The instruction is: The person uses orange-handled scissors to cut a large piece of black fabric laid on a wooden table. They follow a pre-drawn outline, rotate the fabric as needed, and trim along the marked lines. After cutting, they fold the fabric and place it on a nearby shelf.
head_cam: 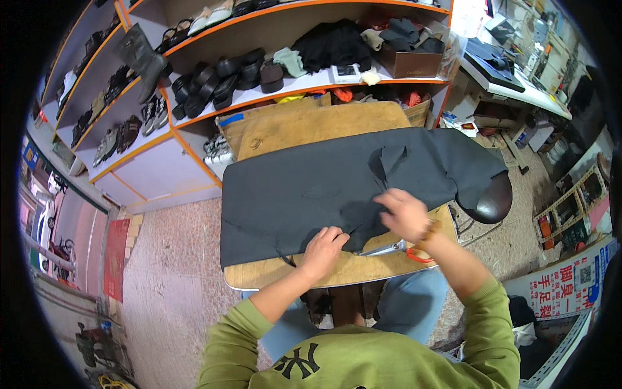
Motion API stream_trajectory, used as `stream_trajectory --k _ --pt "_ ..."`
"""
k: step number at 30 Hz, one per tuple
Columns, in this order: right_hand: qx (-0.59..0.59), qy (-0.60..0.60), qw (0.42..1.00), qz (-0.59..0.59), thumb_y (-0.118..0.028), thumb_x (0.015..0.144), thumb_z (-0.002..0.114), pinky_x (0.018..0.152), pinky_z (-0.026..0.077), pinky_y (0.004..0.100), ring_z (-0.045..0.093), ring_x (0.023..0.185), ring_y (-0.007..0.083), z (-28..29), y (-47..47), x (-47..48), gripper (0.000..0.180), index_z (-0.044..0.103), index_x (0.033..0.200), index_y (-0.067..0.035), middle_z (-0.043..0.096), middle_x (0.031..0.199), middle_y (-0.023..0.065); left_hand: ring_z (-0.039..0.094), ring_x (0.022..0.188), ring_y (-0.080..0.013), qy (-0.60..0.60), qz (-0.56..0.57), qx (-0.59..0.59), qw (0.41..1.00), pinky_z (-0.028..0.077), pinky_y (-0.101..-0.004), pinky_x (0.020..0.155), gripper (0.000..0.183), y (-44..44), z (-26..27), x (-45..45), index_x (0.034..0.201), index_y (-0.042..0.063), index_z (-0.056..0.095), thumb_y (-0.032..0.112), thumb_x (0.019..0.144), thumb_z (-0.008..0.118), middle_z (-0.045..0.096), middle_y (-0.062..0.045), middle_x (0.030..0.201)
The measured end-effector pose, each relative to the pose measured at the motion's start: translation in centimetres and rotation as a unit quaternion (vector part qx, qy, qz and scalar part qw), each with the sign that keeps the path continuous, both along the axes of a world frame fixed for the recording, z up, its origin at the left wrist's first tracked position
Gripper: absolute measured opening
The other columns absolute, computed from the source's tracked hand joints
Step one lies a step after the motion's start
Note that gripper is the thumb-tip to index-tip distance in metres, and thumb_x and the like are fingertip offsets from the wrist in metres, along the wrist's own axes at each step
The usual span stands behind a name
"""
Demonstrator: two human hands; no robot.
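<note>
Dark grey fabric lies spread over a wooden table, its right end draped over a dark round stool seat. Near the front edge of the fabric, my left hand rests with its fingertips on the cloth. My right hand is above the fabric, slightly blurred, with its fingers bent; whether it pinches cloth or thread cannot be told. A cut or folded flap stands up beyond it. Scissors with orange handles lie on the wood just below my right hand, partly under the wrist.
Behind the table, shelves with orange edges hold shoes, cloth and a brown box. A tall dark boot stands at the left shelf. At the upper right is a white worktable with dark material. A metal rack stands at the right.
</note>
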State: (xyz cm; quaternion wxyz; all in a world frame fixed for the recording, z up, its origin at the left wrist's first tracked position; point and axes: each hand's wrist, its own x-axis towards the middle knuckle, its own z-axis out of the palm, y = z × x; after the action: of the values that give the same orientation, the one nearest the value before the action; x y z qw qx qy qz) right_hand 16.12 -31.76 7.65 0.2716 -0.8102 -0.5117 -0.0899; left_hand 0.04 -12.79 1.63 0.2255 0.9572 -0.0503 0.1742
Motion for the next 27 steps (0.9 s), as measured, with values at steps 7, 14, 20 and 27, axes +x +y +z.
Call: stream_trajectory --k 7,14,20,27 --pt "-0.240 -0.035 0.970 0.026 -0.010 0.082 0.055 0.086 0.051 0.0381 0.057 0.109 0.0285 -3.1 15.7 1.2 0.034 0.058 0.116 -0.010 0.058 0.112 0.0111 0.056 0.086 -0.0294 -0.104 0.026 -0.105 0.989 0.049 -0.0393 0.071 0.014 -1.1 -0.4 -0.4 0.087 0.004 0.061 -0.004 0.075 0.061 0.056 -0.010 0.093" --pt "-0.186 -0.012 0.982 0.018 -0.012 0.083 0.054 0.080 0.052 0.0388 0.063 0.093 0.0304 -2.3 16.5 1.4 0.020 0.060 0.101 -0.008 0.062 0.100 0.0139 0.056 0.093 -0.0326 -0.114 0.114 -0.126 0.979 0.047 -0.0405 0.080 0.022 -1.5 1.3 -1.5 0.090 0.003 0.060 -0.007 0.071 0.060 0.056 -0.013 0.094" --pt "-0.124 0.054 0.977 0.163 -0.021 0.074 0.067 0.078 0.051 0.0418 0.060 0.093 0.0301 0.2 1.6 -5.3 0.028 0.059 0.097 -0.008 0.057 0.099 0.0108 0.060 0.086 -0.0189 -0.108 0.174 -0.307 0.929 0.049 -0.0293 0.078 0.016 4.7 3.1 4.7 0.101 -0.001 0.058 -0.001 0.085 0.058 0.059 -0.011 0.096" --pt "0.030 -0.014 0.997 -0.064 -0.030 0.076 0.070 0.094 0.043 0.0409 0.053 0.111 0.0310 -0.6 -5.3 1.4 0.043 0.060 0.110 -0.005 0.056 0.121 0.0126 0.052 0.117 -0.0332 0.179 0.110 -0.210 0.955 0.041 -0.0391 0.099 0.069 0.2 1.0 21.4 0.121 0.000 0.058 0.055 0.080 0.063 0.058 -0.021 0.120"
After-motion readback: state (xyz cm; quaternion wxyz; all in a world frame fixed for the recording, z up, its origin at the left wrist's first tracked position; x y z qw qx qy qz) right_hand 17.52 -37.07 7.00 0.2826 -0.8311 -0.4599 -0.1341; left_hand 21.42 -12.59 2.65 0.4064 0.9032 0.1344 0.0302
